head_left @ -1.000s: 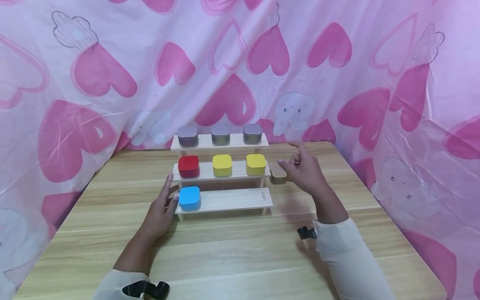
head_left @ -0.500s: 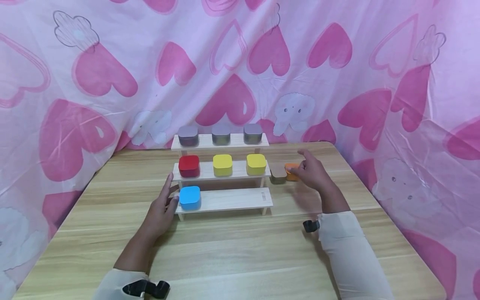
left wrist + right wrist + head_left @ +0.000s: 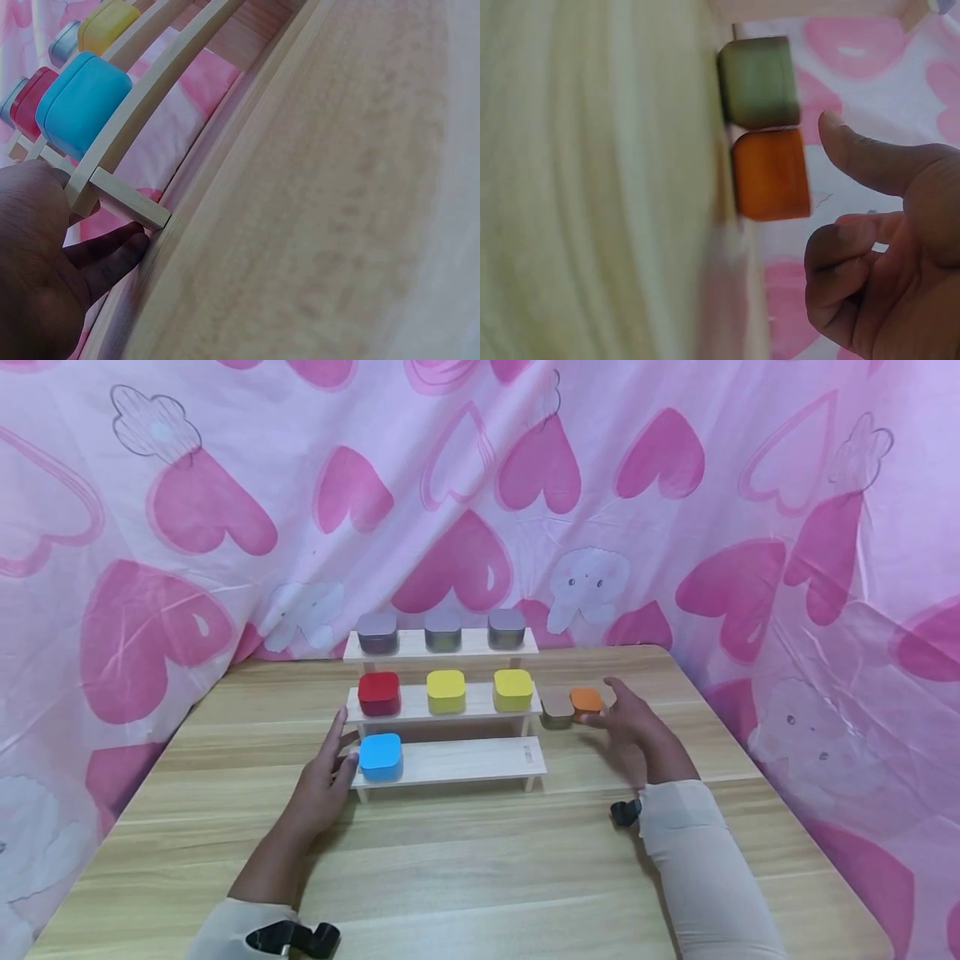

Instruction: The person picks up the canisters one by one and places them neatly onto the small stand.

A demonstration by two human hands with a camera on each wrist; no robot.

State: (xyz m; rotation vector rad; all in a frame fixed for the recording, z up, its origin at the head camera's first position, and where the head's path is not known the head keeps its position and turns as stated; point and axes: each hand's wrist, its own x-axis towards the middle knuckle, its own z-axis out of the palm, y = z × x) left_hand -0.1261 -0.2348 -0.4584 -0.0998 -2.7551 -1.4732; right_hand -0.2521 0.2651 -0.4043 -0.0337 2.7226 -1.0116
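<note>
A three-step wooden rack (image 3: 457, 763) carries small rounded boxes with lid seams. My left hand (image 3: 318, 789) rests at its left end, thumb beside the blue box (image 3: 381, 757) on the lowest step; in the left wrist view, fingers extend by the rack's leg (image 3: 131, 199). On the table to the right of the rack, an orange box (image 3: 587, 702) sits against an olive-green box (image 3: 557, 710). Just right of the orange box is my right hand (image 3: 633, 727), forefinger and thumb spread. The right wrist view shows the thumb apart from the orange box (image 3: 772, 176).
On the middle step stand a red box (image 3: 378, 693) and two yellow boxes, one at centre (image 3: 446, 692) and one at right (image 3: 513, 691). Three greyish boxes (image 3: 442, 632) line the top step. A pink heart-print cloth (image 3: 457, 460) hangs behind the wooden table (image 3: 480, 877).
My right hand has moved right and lower, from above the olive-green box to the orange box's right side, uncovering the orange box. The left hand and the boxes stay put.
</note>
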